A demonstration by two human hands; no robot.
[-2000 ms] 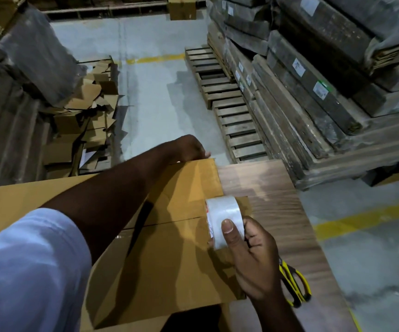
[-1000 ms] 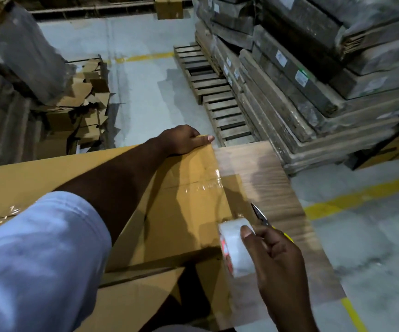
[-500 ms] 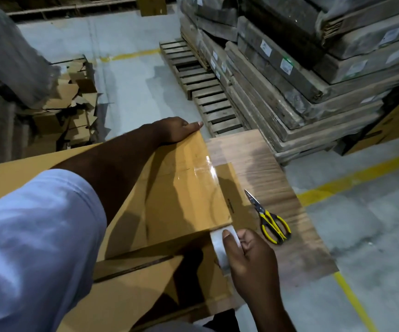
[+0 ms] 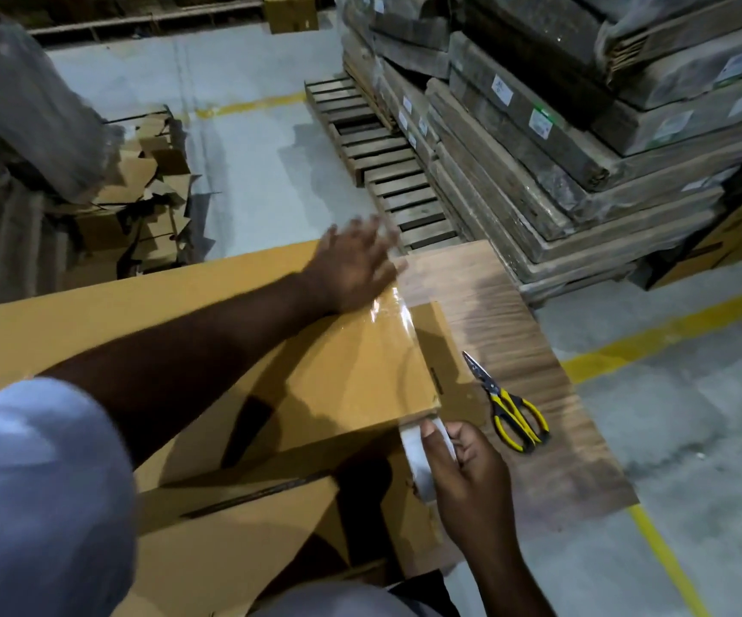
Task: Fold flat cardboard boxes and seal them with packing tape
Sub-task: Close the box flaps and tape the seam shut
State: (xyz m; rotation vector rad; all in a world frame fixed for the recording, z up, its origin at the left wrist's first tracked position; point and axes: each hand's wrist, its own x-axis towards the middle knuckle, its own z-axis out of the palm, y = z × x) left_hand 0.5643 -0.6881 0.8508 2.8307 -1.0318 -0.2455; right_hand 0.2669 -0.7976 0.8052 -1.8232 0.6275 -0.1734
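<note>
Box (image 4: pixel 342 367): brown, glossy-taped edge | left grip (image 4: pixel 353 264) flat | right grip (image 4: pixel 462 465) clasps tape roll (image 4: pixel 418 456)

A wood-grain surface (image 4: pixel 507 305) is carrying a cardboard box (image 4: pixel 338 376), which is covering its left part and overhanging the near edge. Yellow-handled scissors (image 4: pixel 509 407) are lying just beside the box, blades pointing away.

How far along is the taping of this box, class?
Done: the box is folded, and shiny tape runs along its right end. In hand: the left hand lies flat on top; the right hand holds the tape roll at the near corner. Left: cutting the tape; the scissors lie untouched.
</note>
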